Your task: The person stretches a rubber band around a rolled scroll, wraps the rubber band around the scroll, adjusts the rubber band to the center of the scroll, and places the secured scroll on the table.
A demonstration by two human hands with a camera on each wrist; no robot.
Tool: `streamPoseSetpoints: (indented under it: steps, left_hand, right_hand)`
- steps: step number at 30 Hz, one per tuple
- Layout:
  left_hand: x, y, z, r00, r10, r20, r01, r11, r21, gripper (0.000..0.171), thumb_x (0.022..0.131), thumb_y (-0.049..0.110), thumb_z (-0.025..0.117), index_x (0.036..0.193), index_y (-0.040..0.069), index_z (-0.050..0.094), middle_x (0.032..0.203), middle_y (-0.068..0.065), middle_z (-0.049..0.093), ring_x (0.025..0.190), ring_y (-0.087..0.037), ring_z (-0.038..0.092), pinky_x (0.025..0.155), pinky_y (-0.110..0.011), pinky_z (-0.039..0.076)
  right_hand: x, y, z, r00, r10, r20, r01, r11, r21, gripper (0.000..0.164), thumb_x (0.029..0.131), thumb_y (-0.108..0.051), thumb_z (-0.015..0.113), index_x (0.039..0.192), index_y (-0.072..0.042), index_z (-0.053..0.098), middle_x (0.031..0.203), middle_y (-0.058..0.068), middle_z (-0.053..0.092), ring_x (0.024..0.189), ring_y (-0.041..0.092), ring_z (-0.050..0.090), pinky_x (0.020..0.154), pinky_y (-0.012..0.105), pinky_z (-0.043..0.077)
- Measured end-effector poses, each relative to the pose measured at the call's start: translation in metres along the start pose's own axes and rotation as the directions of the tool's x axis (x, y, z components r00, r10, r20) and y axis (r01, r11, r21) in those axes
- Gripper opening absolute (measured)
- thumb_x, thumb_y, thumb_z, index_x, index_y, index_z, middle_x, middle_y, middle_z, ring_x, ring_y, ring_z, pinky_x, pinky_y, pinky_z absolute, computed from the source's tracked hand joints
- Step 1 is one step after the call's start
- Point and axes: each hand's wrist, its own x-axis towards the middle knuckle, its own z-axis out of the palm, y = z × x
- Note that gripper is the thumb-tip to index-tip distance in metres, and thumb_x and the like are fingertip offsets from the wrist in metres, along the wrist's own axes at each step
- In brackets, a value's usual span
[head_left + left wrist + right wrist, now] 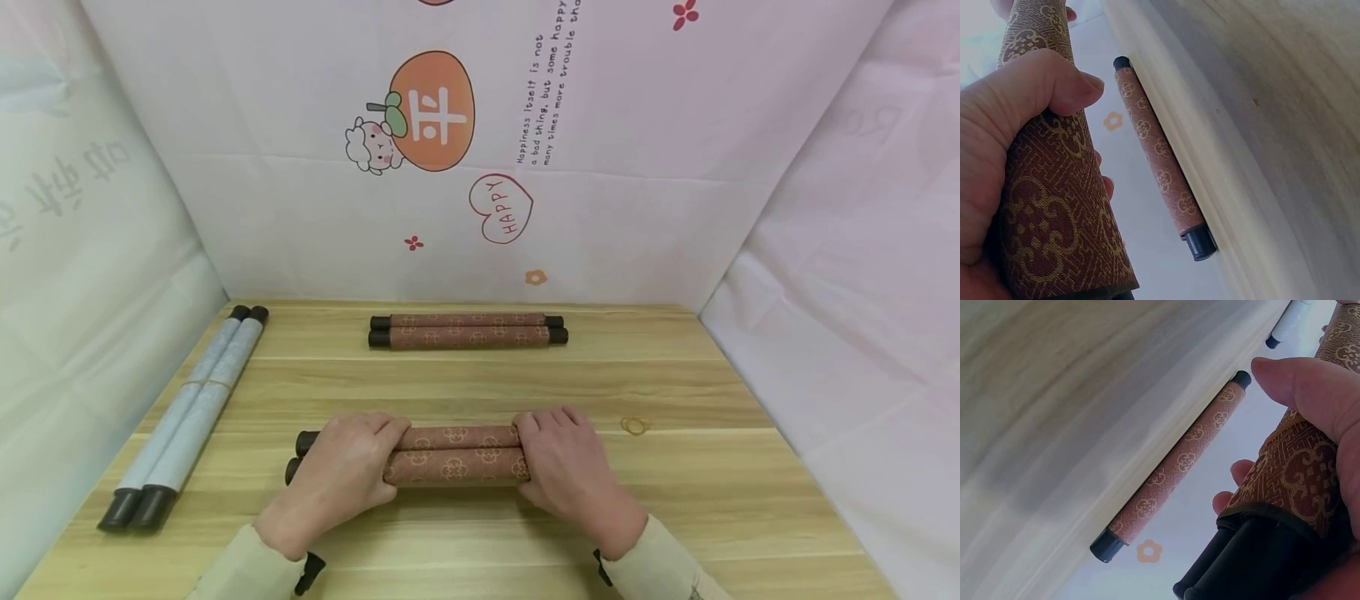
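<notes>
Both hands hold a side-by-side pair of reddish-brown scrolls [453, 467] with a gold floral pattern, level across the front middle of the wooden table. My left hand [341, 467] grips the left part, where dark roller ends poke out beyond the fingers. The right part is gripped by my right hand [566, 467], which hides that end in the head view. In the right wrist view, black roller knobs [1254, 556] stick out past the patterned cloth. The left thumb [1063, 84] lies over the patterned roll in the left wrist view.
A second pair of brown patterned scrolls [468, 336] lies near the table's back edge. Two pale blue scrolls [198, 408], bound by a rubber band [206, 383], lie slanted at left. A loose rubber band [634, 427] is at right. White printed cloth [600, 233] walls three sides.
</notes>
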Motion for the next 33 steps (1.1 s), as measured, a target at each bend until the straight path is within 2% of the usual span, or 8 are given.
streamPoseSetpoints:
  steps: [11,16,24,27,33]
  left_hand:
    - [0.000,0.002,-0.001,1.000,0.008,0.008,-0.008,1.000,0.002,0.060,0.057,0.023,0.088,0.112,0.007,0.072,0.097,-0.003,0.072,0.087,-0.021,0.071,0.072,-0.042,0.060]
    - [0.001,0.005,0.000,1.000,0.010,0.009,-0.010,1.000,-0.016,0.060,0.058,0.023,0.089,0.113,0.006,0.072,0.098,-0.004,0.072,0.088,-0.021,0.070,0.073,-0.042,0.060]
    - [0.001,0.008,0.003,1.000,0.008,0.017,-0.008,1.000,-0.011,0.062,0.058,0.025,0.089,0.114,0.007,0.072,0.098,-0.003,0.072,0.089,-0.020,0.070,0.071,-0.042,0.060]
    - [0.000,0.007,0.003,1.000,0.009,0.017,-0.009,1.000,-0.008,0.062,0.058,0.025,0.089,0.115,0.006,0.072,0.098,-0.003,0.073,0.088,-0.020,0.070,0.070,-0.041,0.060]
    - [0.000,0.002,0.000,1.000,0.000,0.027,0.001,1.000,-0.005,0.060,0.058,0.024,0.088,0.114,0.006,0.073,0.099,-0.003,0.074,0.088,-0.019,0.071,0.072,-0.041,0.061]
  right_hand:
    - [0.001,-0.006,0.000,1.000,0.009,-0.018,-0.008,0.999,0.035,0.066,0.061,-0.045,0.092,0.109,-0.010,0.064,0.100,0.009,0.073,0.097,0.030,0.071,0.100,0.051,0.052]
    - [0.002,-0.010,0.000,0.999,0.018,-0.035,-0.017,1.000,0.013,0.069,0.064,-0.056,0.089,0.110,-0.011,0.065,0.099,0.009,0.074,0.097,0.029,0.071,0.101,0.050,0.051]
    - [0.002,-0.018,0.000,0.999,0.028,-0.036,-0.027,1.000,0.013,0.071,0.064,-0.069,0.087,0.104,-0.014,0.063,0.095,0.007,0.072,0.093,0.029,0.071,0.102,0.053,0.050]
    - [0.001,-0.016,-0.001,0.999,0.034,0.001,-0.034,0.998,0.050,0.079,0.064,-0.074,0.084,0.111,-0.015,0.063,0.102,0.007,0.073,0.099,0.029,0.071,0.104,0.054,0.048]
    - [-0.001,-0.004,-0.011,0.990,0.069,0.122,-0.084,0.988,0.129,0.114,0.061,-0.085,0.078,0.146,-0.013,0.053,0.130,0.013,0.068,0.123,0.035,0.063,0.114,0.060,0.041]
